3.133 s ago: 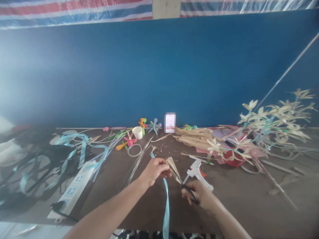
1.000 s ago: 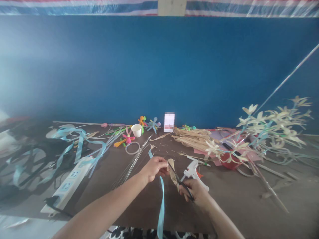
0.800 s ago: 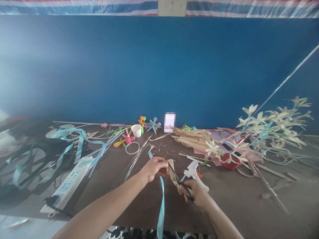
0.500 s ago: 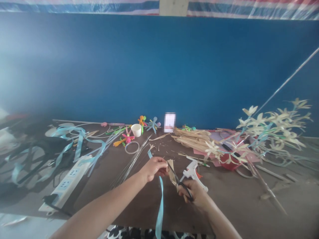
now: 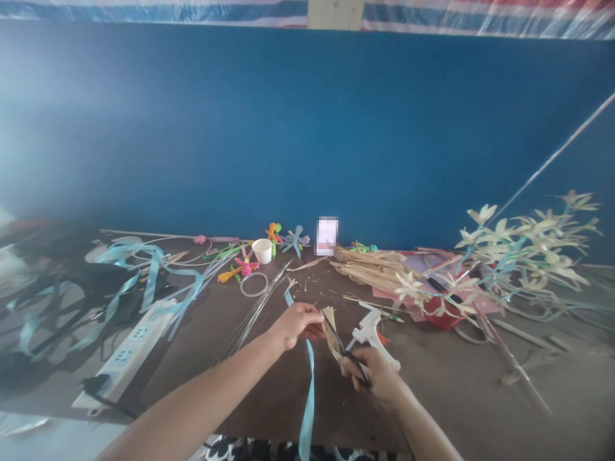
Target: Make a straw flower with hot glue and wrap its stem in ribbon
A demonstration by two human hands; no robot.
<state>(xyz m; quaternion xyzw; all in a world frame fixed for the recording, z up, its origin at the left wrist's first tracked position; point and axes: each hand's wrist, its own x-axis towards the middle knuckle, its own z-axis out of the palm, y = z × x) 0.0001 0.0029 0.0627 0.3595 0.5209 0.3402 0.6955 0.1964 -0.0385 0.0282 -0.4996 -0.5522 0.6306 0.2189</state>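
My left hand [image 5: 296, 323] pinches a tan folded strip of dried leaf [image 5: 331, 333] over the middle of the brown table [image 5: 230, 384]. My right hand [image 5: 375, 374] grips black-handled scissors [image 5: 346, 353], whose blades lie across the leaf strip. A light blue ribbon [image 5: 307, 390] runs under my hands and hangs over the table's front edge. A white glue gun [image 5: 372, 331] lies just behind my right hand.
A white power strip [image 5: 127, 355] and tangled blue ribbons [image 5: 144, 282] lie at left. Thin wires [image 5: 259, 310], a tape ring [image 5: 254, 285], a white cup [image 5: 262, 250] and pipe-cleaner figures [image 5: 288, 240] sit behind. Loose dried leaves [image 5: 369, 266] and cream leaf flowers [image 5: 523, 246] fill the right.
The scissors have worked along the leaf strip, which now looks narrower and less fanned. Both hands have shifted slightly left; the view drifted a little.
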